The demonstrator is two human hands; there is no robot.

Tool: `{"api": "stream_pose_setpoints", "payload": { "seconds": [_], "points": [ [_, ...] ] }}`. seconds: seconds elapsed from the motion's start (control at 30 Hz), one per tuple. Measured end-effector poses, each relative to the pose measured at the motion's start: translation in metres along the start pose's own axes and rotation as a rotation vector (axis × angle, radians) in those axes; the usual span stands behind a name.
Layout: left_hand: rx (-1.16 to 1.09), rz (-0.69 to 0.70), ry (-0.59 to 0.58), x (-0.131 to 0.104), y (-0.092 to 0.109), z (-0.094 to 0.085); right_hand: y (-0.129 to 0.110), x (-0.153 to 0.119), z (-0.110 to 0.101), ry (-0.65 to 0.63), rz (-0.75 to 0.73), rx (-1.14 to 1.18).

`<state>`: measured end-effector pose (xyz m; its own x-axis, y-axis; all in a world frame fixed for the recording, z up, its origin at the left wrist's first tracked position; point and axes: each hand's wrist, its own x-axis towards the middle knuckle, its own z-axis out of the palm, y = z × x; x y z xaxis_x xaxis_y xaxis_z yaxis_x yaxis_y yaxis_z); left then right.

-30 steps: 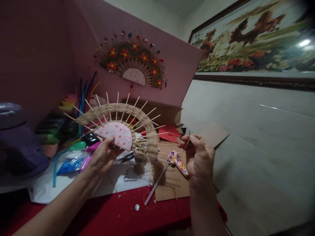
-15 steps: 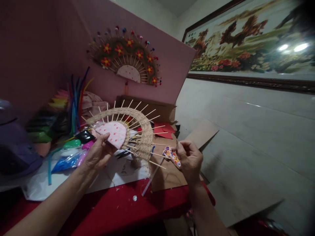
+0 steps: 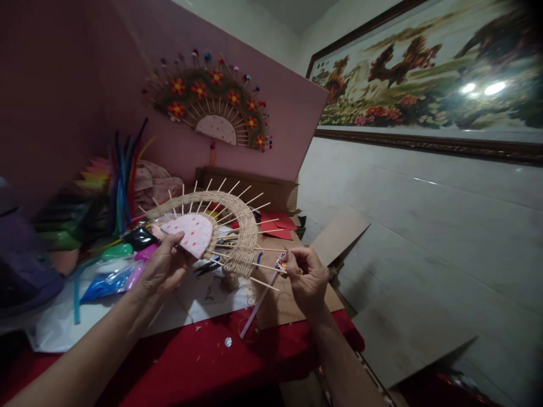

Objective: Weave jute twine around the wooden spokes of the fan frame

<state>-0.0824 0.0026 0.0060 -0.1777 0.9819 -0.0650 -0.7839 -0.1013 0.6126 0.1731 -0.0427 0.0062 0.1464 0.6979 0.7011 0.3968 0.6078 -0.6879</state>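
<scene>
A fan-shaped frame of thin sticks with a woven twine band (image 3: 244, 226) is held up over the table. Its half-round centre (image 3: 193, 233) is pink with red dots. My left hand (image 3: 165, 265) grips that centre at its lower edge, thumb on top. At the fan's right side my right hand (image 3: 307, 277) is closed, thumb and forefinger pinched at the tip of a stick; what they hold, if anything, is too small to make out. A small colourful patterned piece (image 3: 280, 261) lies beside those fingertips, partly hidden by the hand.
A finished fan with orange flowers (image 3: 216, 99) hangs on the pink board. Bags of coloured clay (image 3: 106, 282), dark scissors (image 3: 207, 265), red paper (image 3: 275, 223) and cardboard (image 3: 280, 311) lie on the red-covered table (image 3: 199, 362). Pipe cleaners (image 3: 123, 181) stand behind at the left.
My right hand has moved left to the stick tips, covering more of the patterned piece. My left hand still holds the fan. The whole view has shifted slightly.
</scene>
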Motion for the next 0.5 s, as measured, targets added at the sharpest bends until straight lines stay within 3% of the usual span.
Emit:
{"api": "stream_pose_setpoints", "payload": {
  "seconds": [0.3,0.5],
  "points": [
    [-0.05,-0.009,0.035,-0.0018,0.0019,0.0026,0.0036,0.0014,0.0047,0.021,-0.101,0.003],
    [-0.072,-0.017,0.043,-0.0004,0.0019,0.0019,0.0039,0.0046,0.0015,0.028,-0.26,-0.169]
  ]
}}
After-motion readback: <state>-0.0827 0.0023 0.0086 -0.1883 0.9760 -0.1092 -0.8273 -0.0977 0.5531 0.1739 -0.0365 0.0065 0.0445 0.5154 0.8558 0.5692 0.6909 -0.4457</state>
